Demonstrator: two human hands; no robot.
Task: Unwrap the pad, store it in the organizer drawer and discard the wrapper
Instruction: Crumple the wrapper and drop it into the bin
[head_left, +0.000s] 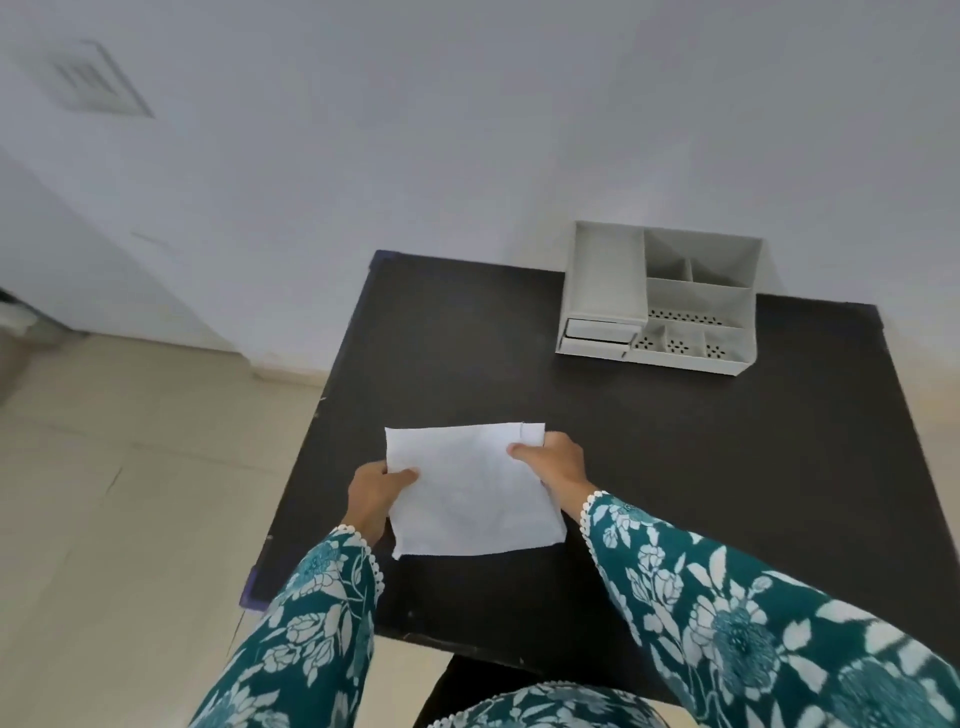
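Pinching white pad (470, 493) edges, left hand (375, 493), right hand (553, 462), over table (675, 467)

Both arms are reaching forward in floral sleeves. The left hand (376, 493) is pinching the white pad (470, 493) at its left edge. The right hand (553, 462) is gripping its far right corner.

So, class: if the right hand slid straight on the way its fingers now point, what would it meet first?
The right hand points leftward across the white packet it grips. Straight on, it would probably meet the left hand holding the opposite edge, though depth is unclear.
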